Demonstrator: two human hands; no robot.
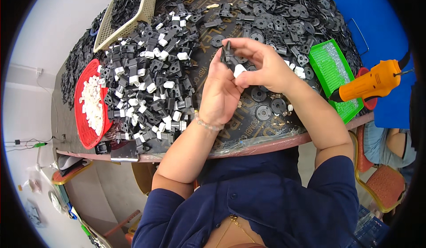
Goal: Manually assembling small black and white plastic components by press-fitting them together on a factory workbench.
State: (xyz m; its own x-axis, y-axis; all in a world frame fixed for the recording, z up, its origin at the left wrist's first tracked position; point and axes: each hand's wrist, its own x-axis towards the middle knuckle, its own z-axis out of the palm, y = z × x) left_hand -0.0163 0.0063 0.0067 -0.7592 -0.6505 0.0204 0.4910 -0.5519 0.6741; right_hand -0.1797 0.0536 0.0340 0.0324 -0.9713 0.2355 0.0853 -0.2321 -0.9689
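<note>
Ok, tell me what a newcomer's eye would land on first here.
First, the two hands meeting over the table's middle: the left hand and right hand pinch a small black part with a white piece between them. Next, the heap of black and white parts to their left, beside a red basket of white pieces. At the right edge, an orange power tool lies over a green tray.

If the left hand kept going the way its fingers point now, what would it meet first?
The left hand points up-table. Past the black part it holds, it would probably first reach the loose black discs; depth is unclear.
</note>
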